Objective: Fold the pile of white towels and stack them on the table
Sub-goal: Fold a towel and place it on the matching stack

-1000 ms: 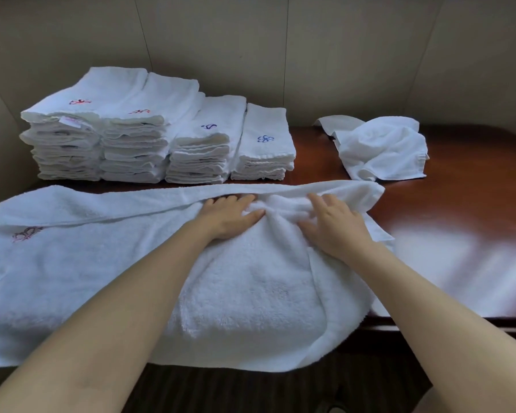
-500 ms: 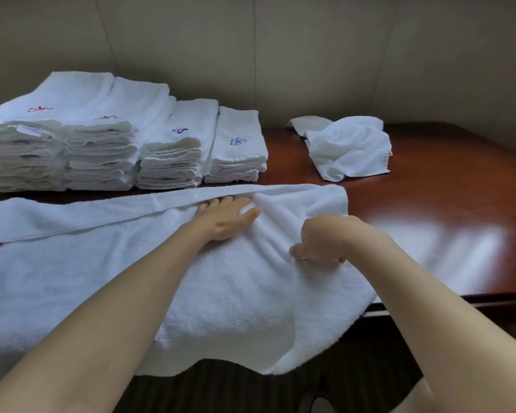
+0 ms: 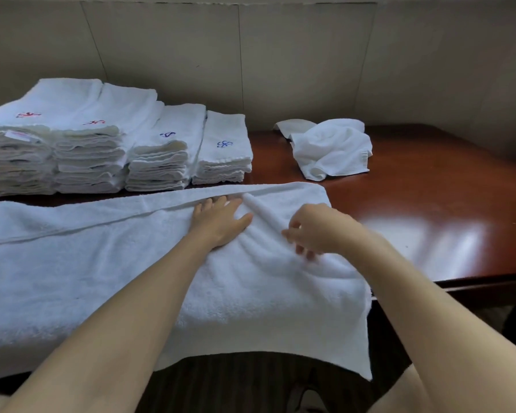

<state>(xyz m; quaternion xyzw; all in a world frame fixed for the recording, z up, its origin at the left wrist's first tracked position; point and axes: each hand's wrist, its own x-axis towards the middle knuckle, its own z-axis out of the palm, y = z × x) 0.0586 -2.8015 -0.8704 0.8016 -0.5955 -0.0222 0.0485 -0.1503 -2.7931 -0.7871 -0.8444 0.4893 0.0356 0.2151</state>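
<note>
Lying across the near part of the dark wooden table (image 3: 429,210) in the head view, a large white towel (image 3: 102,278) is spread out, and its front edge hangs down over the table's near side. Its far long edge is folded over toward the person, so it makes a narrow band along the top.

The left hand (image 3: 219,223) rests flat on this towel, palm down, with straight fingers that lie close together and reach the folded band. The right hand (image 3: 316,231) is just beside it, to the right, above a ridge of wrinkled cloth. Its fingers are curled downward and the tips are at the cloth, but I cannot tell if they pinch the towel or only touch it.

Behind the spread towel, at the far left of the table, four stacks of folded towels (image 3: 116,150) stand side by side and touch each other. The two left stacks show red embroidery on top, the two right stacks show blue. At the far middle of the table, well apart from the stacks, a crumpled white towel (image 3: 329,152) lies unfolded near the wall (image 3: 280,61).
</note>
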